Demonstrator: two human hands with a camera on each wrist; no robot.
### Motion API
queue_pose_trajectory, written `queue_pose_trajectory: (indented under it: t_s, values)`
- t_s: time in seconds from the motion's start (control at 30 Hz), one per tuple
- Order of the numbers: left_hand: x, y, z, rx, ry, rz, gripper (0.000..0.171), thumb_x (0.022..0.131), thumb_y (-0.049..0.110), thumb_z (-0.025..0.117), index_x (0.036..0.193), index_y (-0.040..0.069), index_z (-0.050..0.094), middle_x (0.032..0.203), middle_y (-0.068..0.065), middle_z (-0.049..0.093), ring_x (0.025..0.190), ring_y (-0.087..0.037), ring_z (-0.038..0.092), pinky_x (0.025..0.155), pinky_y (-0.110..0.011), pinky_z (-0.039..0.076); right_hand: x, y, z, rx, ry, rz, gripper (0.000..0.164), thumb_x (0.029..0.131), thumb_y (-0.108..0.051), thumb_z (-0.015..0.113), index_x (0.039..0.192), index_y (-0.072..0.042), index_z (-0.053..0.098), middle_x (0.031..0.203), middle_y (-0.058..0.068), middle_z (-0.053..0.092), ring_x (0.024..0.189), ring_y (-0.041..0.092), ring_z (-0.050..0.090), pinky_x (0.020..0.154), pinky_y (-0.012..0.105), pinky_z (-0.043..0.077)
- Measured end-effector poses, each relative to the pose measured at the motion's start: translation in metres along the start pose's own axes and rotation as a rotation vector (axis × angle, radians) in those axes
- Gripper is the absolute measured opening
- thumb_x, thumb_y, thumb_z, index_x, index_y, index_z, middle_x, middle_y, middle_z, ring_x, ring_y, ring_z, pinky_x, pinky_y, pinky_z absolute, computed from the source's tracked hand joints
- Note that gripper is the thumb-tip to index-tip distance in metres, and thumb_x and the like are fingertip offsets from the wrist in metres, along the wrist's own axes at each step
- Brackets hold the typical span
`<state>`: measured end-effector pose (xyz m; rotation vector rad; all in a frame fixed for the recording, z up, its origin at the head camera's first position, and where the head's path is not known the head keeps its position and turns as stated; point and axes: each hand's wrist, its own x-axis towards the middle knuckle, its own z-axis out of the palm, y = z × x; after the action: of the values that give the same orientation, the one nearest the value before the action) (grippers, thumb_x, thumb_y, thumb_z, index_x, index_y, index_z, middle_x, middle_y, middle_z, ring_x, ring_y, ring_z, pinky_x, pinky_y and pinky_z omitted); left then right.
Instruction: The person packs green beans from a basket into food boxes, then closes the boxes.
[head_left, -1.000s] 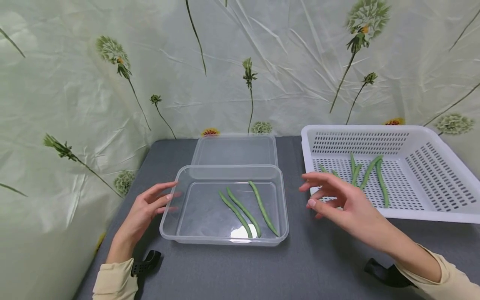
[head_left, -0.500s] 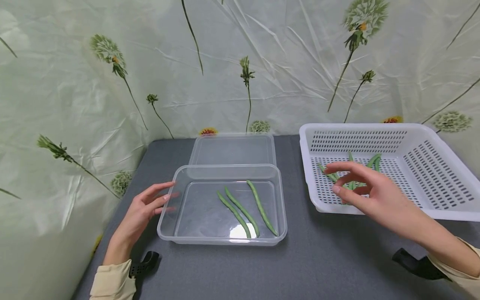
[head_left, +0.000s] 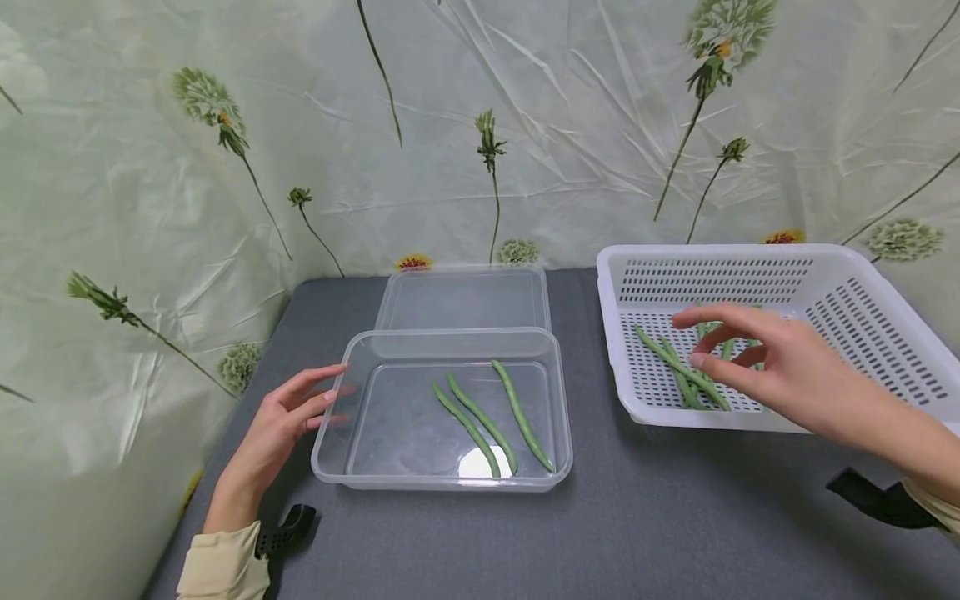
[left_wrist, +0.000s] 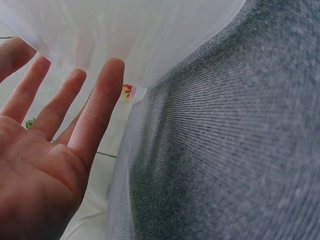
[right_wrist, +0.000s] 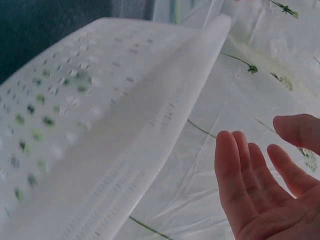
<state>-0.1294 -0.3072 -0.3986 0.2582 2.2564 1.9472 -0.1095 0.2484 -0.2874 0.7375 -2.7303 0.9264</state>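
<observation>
My left hand point(head_left: 273, 429) rests its straight fingertips against the left wall of a clear plastic container point(head_left: 390, 417). Three green beans point(head_left: 525, 421) lie side by side inside that container. Seen in the left wrist view, the left hand point(left_wrist: 45, 160) has its fingers spread beside the cloudy container wall. Over the white perforated basket point(head_left: 881, 337) hovers my right hand point(head_left: 780, 358), thumb and fingers apart, holding nothing. Several more green beans point(head_left: 678, 364) lie in the basket, some partly hidden by this hand. The right wrist view shows the right hand point(right_wrist: 270, 195) with fingers loosely extended beside the basket wall point(right_wrist: 165, 100).
A clear flat lid point(head_left: 465, 300) lies behind the container. Grey cloth point(head_left: 480, 542) covers the table. At the back and left hangs a pale floral sheet point(head_left: 420, 192), and the basket's far rim stands close to it.
My right hand has moved right, from the gap between container and basket to above the basket. The left hand keeps its place at the container. The view has shifted slightly.
</observation>
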Motion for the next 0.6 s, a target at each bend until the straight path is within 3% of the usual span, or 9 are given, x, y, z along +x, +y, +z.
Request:
queue_pose_trajectory:
  t_s: [0.27,0.6]
  values:
    - [0.001,0.001,-0.001,0.001,0.005,0.004,0.041,0.102,0.011,0.054,0.142,0.002,0.049,0.144,-0.006,0.05,0.119,-0.017,0.059,0.086,-0.039,0.057,0.01,0.009,-0.022,0.197,-0.264,0.138,0.04,0.096,-0.017,0.067,0.133,-0.028,0.058,0.123,-0.004,0.063,0.097,0.012,0.065,0.07,0.029,0.057]
    - [0.0,-0.002,0.001,-0.013,0.01,0.012,0.041,0.102,0.01,0.055,0.141,0.002,0.049,0.143,-0.003,0.051,0.119,-0.016,0.059,0.085,-0.038,0.057,0.037,0.042,-0.034,0.341,-0.466,0.057,0.036,0.101,-0.006,0.056,0.137,-0.01,0.055,0.121,0.004,0.065,0.093,0.02,0.068,0.069,0.037,0.059]
